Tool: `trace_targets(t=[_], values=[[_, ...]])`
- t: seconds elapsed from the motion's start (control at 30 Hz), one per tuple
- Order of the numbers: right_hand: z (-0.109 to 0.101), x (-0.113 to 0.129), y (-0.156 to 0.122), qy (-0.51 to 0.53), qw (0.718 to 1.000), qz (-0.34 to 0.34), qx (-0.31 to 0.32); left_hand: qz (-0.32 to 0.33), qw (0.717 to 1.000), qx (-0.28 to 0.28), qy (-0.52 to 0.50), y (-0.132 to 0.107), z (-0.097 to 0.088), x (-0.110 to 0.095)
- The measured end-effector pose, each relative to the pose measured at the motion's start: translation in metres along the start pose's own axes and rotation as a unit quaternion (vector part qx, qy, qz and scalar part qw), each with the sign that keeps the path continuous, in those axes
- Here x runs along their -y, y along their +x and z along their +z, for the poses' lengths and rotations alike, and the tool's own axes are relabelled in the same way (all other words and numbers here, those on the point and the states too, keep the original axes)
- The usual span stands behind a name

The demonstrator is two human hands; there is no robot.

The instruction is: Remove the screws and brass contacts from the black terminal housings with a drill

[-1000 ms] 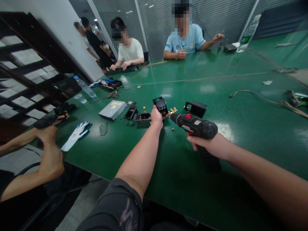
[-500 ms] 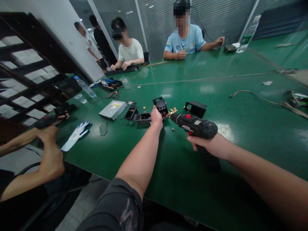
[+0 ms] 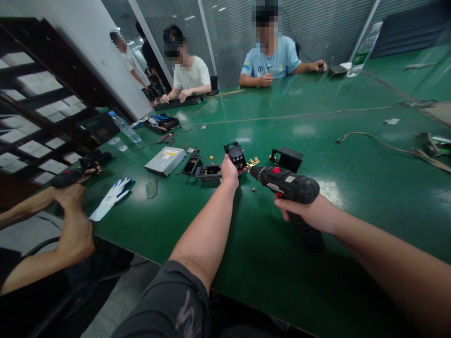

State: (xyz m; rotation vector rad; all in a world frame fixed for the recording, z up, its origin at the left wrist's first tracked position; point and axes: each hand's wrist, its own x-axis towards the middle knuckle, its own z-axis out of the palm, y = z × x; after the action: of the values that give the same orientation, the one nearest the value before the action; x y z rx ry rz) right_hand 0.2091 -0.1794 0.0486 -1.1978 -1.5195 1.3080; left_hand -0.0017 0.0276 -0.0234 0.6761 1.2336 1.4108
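Note:
My left hand point(image 3: 230, 172) is closed around a black plastic socket housing point(image 3: 236, 155), which it holds tilted above the table. In my right hand point(image 3: 299, 209) is a black cordless drill point(image 3: 291, 184) with red details, gripped by its handle. The drill's chuck points left at the housing's lower right; whether its tip touches is too small to tell. Brass strips point(image 3: 253, 162) lie just beyond the chuck, and a small brass piece point(image 3: 253, 189) rests below it. Black housings point(image 3: 210, 173) with brass inside sit left of my left hand. Another black housing point(image 3: 289, 158) stands behind the drill.
On the green table point(image 3: 260, 263) are a grey disc drive point(image 3: 165, 160), a white-and-blue glove point(image 3: 112, 198) and a cable point(image 3: 380, 138). At left, a co-worker's arms point(image 3: 70, 220) hold another drill point(image 3: 66, 177). Two people sit across the table; bottles stand at both sides.
My hands, the housing and the drill stay almost still. Across the table, the hand of the person in light blue has shifted slightly, and people in the background have moved.

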Motion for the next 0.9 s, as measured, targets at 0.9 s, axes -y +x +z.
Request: trace_targets(t=[0.9], values=[[-0.0005,-0.0005,0.0002,0.015,1.000,0.010,-0.002,-0.002,1.000,0.007,-0.001,-0.0001,0.0006,-0.0001]])
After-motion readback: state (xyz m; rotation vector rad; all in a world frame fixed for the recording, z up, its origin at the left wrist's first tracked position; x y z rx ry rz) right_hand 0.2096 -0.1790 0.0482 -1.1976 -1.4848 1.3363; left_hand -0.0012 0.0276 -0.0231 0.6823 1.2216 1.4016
